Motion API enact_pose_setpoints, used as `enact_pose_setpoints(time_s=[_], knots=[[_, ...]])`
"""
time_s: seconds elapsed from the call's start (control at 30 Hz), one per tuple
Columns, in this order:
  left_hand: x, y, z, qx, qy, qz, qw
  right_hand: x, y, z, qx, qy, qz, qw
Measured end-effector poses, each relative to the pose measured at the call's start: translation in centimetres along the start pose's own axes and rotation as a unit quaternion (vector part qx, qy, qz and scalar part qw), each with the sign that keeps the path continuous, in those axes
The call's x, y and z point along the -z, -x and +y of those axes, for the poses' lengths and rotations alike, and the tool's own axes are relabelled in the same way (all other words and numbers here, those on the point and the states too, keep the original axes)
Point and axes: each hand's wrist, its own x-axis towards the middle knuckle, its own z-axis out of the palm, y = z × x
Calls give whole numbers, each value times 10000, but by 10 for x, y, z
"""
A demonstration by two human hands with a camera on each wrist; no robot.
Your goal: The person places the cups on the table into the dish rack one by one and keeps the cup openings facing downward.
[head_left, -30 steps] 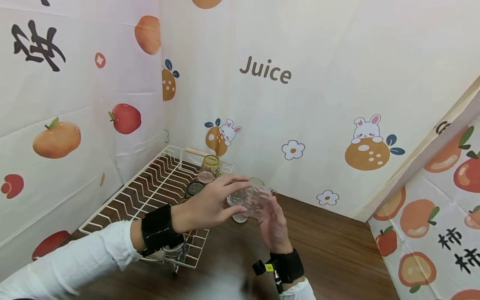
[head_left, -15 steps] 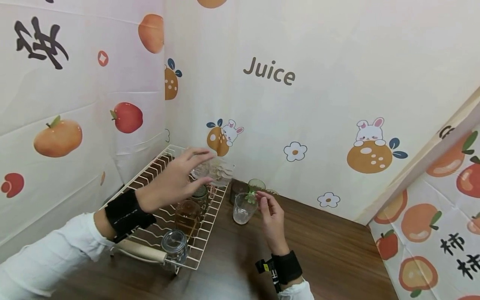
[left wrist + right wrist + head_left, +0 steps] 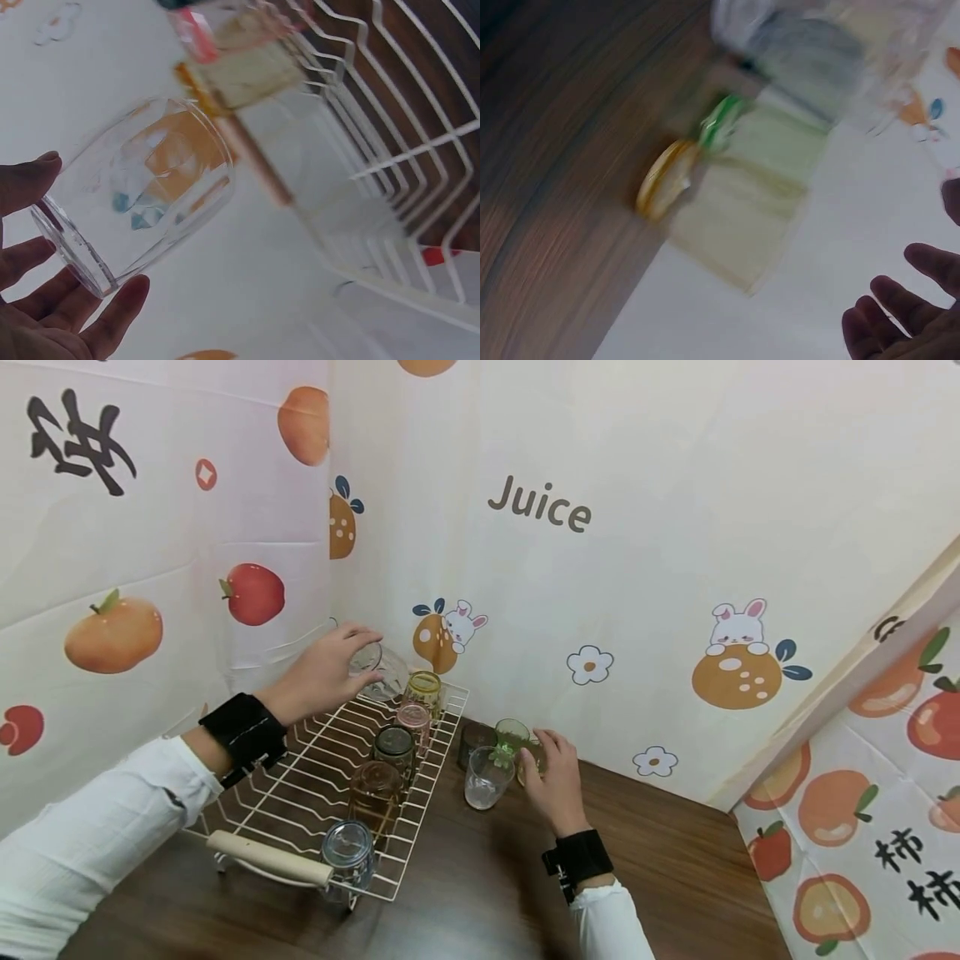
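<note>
Smooth clear tumbler point(image 3: 139, 191) in left hand point(image 3: 318, 672) above white wire rack point(image 3: 300, 777).

L arm stretched fwd-left, white sleeve, black wrist band; left hand point(image 3: 322, 672) fingers curled round a glass. R forearm reaches fwd, band on wrist; right hand point(image 3: 551, 777) palm down, fingers loosely spread.
</note>
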Motion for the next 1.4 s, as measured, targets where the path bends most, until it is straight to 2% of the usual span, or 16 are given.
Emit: enact_pose_setpoints(time_s=[0.1,0.23,0.4,0.53,0.7,0.9,1.13,1.4], knots=[[-10,-6,-17,266,-166,-301,9991,2,-5,13,-219,561,-397,9974],[-29,-15,-41,580,-415,-765,9945,2,-12,29,-490,1121,-964,9878],[-53,-25,-66,889,-407,-1126,9888,0,-20,34,-555,1328,-1407,9795],[-68,-32,-80,1003,-448,-1301,9854,-5,-23,34,-502,1394,-1550,9767],[-79,-37,-89,1093,-466,-1507,9814,-9,-24,31,-517,1541,-1517,9750],[-90,-39,-94,748,-726,-1504,9831,-9,-27,29,-608,1744,-1527,9709],[-100,-39,-100,600,-760,-1314,9866,-3,-36,29,-823,1838,-1935,9602],[-102,-38,-97,503,-1243,-1215,9835,4,-44,32,-995,1850,-2409,9475]])
